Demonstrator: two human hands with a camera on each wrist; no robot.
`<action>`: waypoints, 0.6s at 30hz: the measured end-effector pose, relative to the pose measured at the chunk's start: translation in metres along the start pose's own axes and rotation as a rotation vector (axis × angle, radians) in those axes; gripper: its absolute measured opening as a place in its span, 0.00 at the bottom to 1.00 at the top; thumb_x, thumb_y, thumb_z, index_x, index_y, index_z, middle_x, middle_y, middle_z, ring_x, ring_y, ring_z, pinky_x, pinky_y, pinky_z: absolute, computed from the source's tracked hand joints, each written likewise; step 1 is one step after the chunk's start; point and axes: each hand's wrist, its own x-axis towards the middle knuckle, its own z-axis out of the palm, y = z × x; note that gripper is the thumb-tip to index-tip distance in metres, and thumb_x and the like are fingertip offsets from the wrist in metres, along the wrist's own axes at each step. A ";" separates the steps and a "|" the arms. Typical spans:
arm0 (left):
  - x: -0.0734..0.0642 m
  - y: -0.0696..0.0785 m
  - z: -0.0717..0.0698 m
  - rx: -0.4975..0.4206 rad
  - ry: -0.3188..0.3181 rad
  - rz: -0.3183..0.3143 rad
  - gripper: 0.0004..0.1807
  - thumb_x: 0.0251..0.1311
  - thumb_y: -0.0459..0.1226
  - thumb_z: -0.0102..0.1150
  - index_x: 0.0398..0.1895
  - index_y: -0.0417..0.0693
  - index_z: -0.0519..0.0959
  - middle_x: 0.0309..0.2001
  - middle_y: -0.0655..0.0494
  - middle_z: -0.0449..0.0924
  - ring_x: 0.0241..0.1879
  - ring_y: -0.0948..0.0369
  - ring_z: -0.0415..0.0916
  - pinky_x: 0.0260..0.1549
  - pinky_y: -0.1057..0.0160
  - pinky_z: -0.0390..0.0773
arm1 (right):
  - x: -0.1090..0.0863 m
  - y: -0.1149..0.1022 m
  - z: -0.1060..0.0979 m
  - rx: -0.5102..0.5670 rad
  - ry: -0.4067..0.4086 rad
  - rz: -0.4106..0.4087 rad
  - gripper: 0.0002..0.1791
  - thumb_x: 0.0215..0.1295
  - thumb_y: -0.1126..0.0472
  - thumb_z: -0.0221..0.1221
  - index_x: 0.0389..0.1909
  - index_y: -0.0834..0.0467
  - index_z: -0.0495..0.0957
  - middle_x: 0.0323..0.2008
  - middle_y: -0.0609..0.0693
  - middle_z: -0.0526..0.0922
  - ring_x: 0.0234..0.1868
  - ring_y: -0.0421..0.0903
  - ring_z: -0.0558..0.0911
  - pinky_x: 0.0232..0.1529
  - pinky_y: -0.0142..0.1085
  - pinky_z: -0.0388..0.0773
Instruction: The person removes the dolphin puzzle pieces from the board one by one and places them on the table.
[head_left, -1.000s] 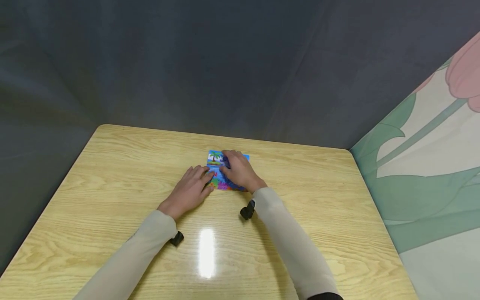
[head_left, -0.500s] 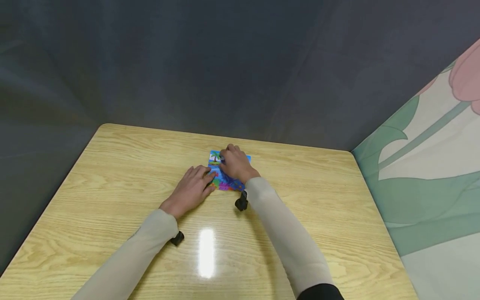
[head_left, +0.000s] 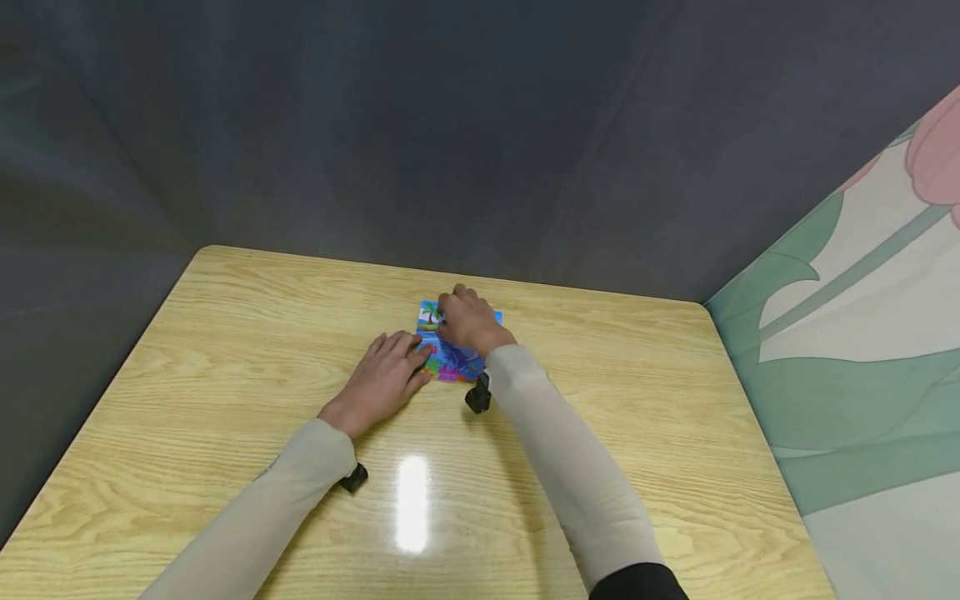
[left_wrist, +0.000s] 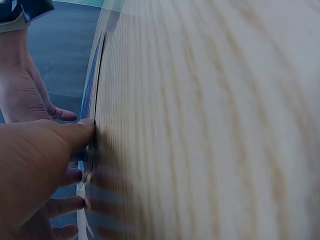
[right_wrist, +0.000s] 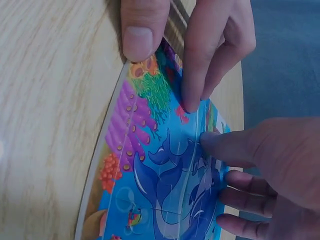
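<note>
A thin, brightly printed sea-scene board [head_left: 450, 358] lies flat on the table, with dolphins, coral and a palm tree on it. Fine seam lines cross the print [right_wrist: 172, 200] in the right wrist view. My left hand [head_left: 380, 379] rests at the board's left edge. Its thumb [right_wrist: 137, 37] touches the near corner and its fingers reach onto the print. My right hand [head_left: 471, 321] lies over the upper right part and hides some of it. In the right wrist view its thumb [right_wrist: 220, 142] and fingertips [right_wrist: 240, 180] touch the board, a little apart from each other.
The board lies on a pale wood-grain table [head_left: 247, 350]. A dark curtain [head_left: 420, 133] hangs behind the far edge and along the left. On the right is a cloth with a tulip pattern [head_left: 862, 392]. A small black camera [head_left: 477, 394] sits at my right wrist.
My right hand has moved slightly left and away from me over the board, and its fingers look more bent. The left hand and the board have hardly moved.
</note>
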 end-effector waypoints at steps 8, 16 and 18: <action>0.001 0.000 0.000 0.011 -0.012 -0.001 0.28 0.81 0.50 0.54 0.76 0.46 0.76 0.72 0.44 0.73 0.76 0.46 0.66 0.79 0.32 0.62 | 0.000 0.004 0.000 0.077 -0.008 0.012 0.23 0.78 0.53 0.64 0.68 0.54 0.74 0.67 0.55 0.71 0.69 0.54 0.74 0.75 0.52 0.72; 0.003 -0.002 0.001 0.028 -0.021 -0.006 0.27 0.82 0.50 0.52 0.76 0.48 0.75 0.73 0.45 0.72 0.76 0.47 0.66 0.79 0.33 0.63 | 0.002 0.006 0.004 0.191 0.019 0.015 0.24 0.76 0.54 0.66 0.66 0.54 0.71 0.64 0.54 0.72 0.62 0.53 0.79 0.68 0.51 0.78; 0.002 -0.003 0.000 0.032 -0.019 -0.005 0.27 0.82 0.50 0.52 0.76 0.48 0.76 0.73 0.45 0.72 0.75 0.47 0.67 0.78 0.33 0.63 | 0.002 0.006 0.005 0.220 0.026 0.011 0.25 0.76 0.55 0.66 0.68 0.53 0.70 0.65 0.54 0.72 0.59 0.54 0.80 0.65 0.51 0.80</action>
